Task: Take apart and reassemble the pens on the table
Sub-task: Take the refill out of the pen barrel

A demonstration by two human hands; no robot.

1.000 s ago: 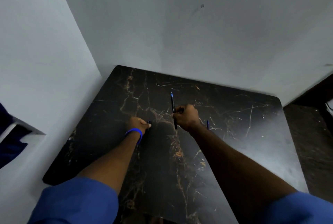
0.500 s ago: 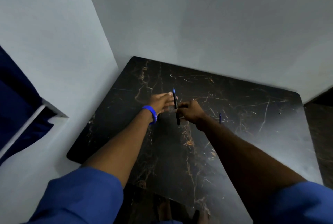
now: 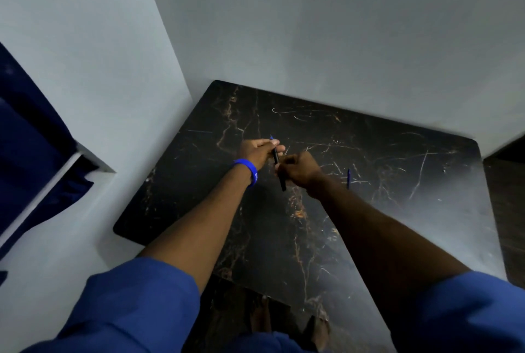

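A thin dark pen (image 3: 277, 164) with a blue tip is held above the black marble table (image 3: 355, 210). My left hand (image 3: 260, 151), with a blue band on its wrist, pinches the pen's upper end near the blue tip. My right hand (image 3: 299, 168) is closed around the lower half of the pen, whose dark end sticks out below the fist. A second small blue pen part (image 3: 348, 178) lies on the table just right of my right wrist.
The table stands in a corner, with pale walls (image 3: 312, 40) behind and to the left. A dark blue curtain (image 3: 31, 159) hangs at the far left. The table's right edge borders a dark floor (image 3: 505, 210). My feet show under the near edge.
My left hand came over from the table's left side and took hold of the pen's upper end. The right hand kept its grip on the pen. The camera shifted left.
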